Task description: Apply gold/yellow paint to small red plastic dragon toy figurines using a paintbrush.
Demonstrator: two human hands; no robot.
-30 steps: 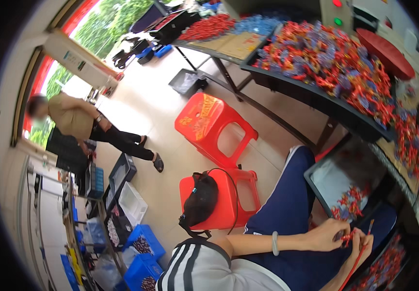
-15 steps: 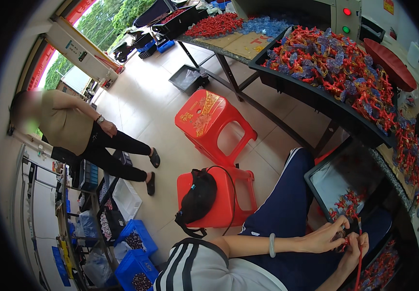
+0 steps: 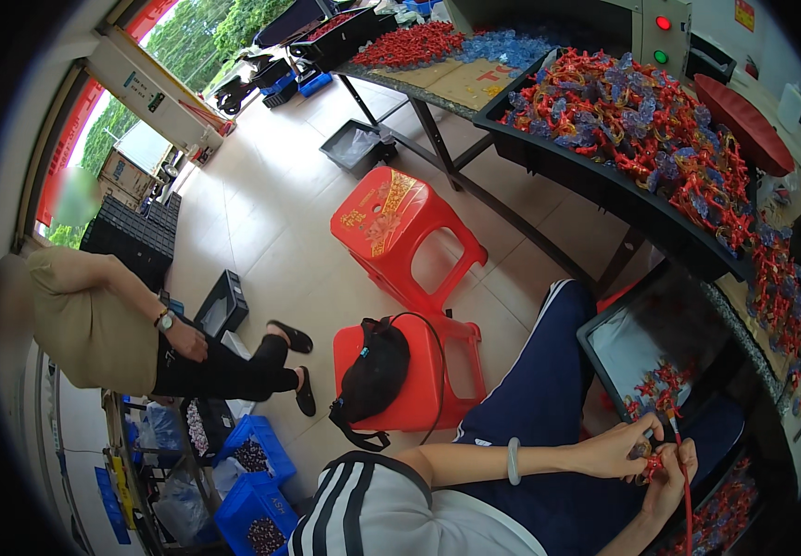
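My left hand (image 3: 612, 452), with a pale bangle (image 3: 514, 461) on the wrist, is closed on a small red and amber plastic piece (image 3: 652, 466). My right hand (image 3: 666, 484) meets it there, fingers curled round a thin red stick-like tool (image 3: 688, 519); its tip and exact kind are hard to make out. Just beyond my fingers, several red and amber pieces (image 3: 660, 382) lie in a dark-rimmed tray (image 3: 604, 357) with a pale bottom. Both hands are above my dark blue trousers.
A black bin (image 3: 595, 195) heaped with red, amber and bluish pieces stands on the workbench (image 3: 419, 85). Two red stools (image 3: 400, 213) are on the floor, the nearer bearing a black bag (image 3: 377, 371). Another person (image 3: 95, 324) walks at left beside blue crates (image 3: 257, 510).
The person at left has stepped nearer, lower in the picture. My hands stay together on the piece, while the red tool's tip has swung slightly left.
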